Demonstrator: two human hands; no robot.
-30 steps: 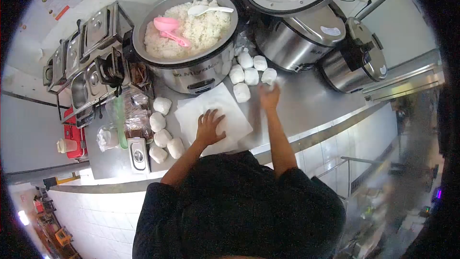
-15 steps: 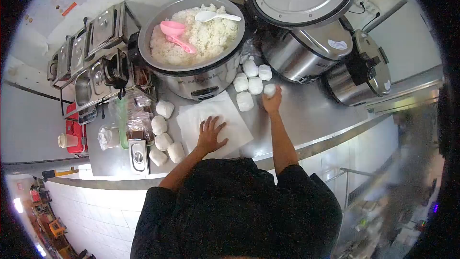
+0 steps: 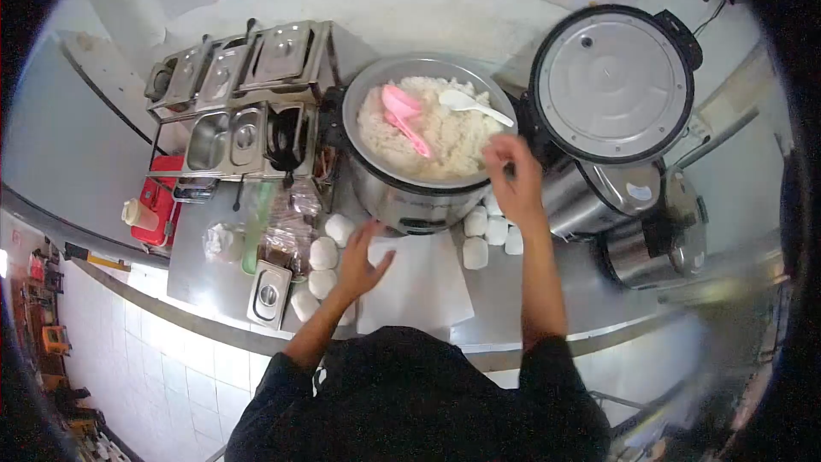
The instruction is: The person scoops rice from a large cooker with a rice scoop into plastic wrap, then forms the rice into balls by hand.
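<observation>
My right hand (image 3: 516, 178) is raised beside the right rim of a large rice cooker (image 3: 419, 205), close to the handle of a white rice paddle (image 3: 470, 106). Its fingers are curved, apart from the thumb, and I see nothing in them. The paddle and a pink scoop (image 3: 405, 118) lie on the cooked rice (image 3: 376, 133). With fingers spread, my left hand (image 3: 361, 263) hovers over the left edge of white paper sheets (image 3: 419, 287). White wrapped packets (image 3: 323, 254) sit left of that hand. More white packets (image 3: 475, 252) stand right of the paper, some partly hidden by my right arm.
Lidded steel pans (image 3: 248, 133) fill a rack at the left. A small lidded pan (image 3: 269, 294) and plastic-bagged items (image 3: 292, 227) lie below it. Right stand another cooker with its lid (image 3: 611, 85) raised and a smaller cooker (image 3: 641, 252). The counter's front edge (image 3: 505, 355) runs before me.
My right hand has left the packet on the right and risen to the cooker's rim. My left hand has lifted and shifted to the paper's left edge. The view has tilted up.
</observation>
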